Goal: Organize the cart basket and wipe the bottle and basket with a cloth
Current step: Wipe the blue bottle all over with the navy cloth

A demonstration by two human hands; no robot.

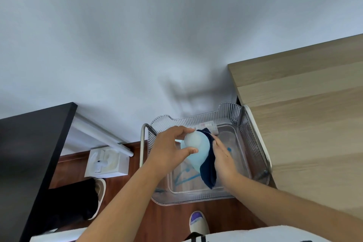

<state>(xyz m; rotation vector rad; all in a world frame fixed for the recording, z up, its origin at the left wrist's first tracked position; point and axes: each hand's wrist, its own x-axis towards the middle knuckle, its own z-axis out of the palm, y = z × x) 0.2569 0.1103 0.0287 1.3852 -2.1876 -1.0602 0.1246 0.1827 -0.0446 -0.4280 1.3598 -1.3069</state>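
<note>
Above the clear basket [253,135], roughly over its middle, a pale blue bottle [197,146] is held tilted in the air, touching neither the floor nor the walls of the basket. The left hand [169,149] grips it from the basket's left side, with the thumb curled round the near face and the fingers curled over the top. The right hand [224,157] comes in from the basket's right side with its fingers straight and together, pressing a dark blue cloth [209,171] flat against the bottle's right flank. The cloth wraps that side of the bottle, and its loose end hangs down toward the near end of the basket.

Against the far wall of the basket lies a small pale labelled item [208,126], too blurred to identify. The basket sits in a cart frame whose metal tube [142,143] runs along its left edge. A light wooden cabinet [304,114] stands just beside the basket on the right. Well to the left of the basket is a black tabletop [29,153], and between the two a white box [107,161] rests on the wooden floor [167,220]. A shoe [198,222] shows on the floor in front of the basket.
</note>
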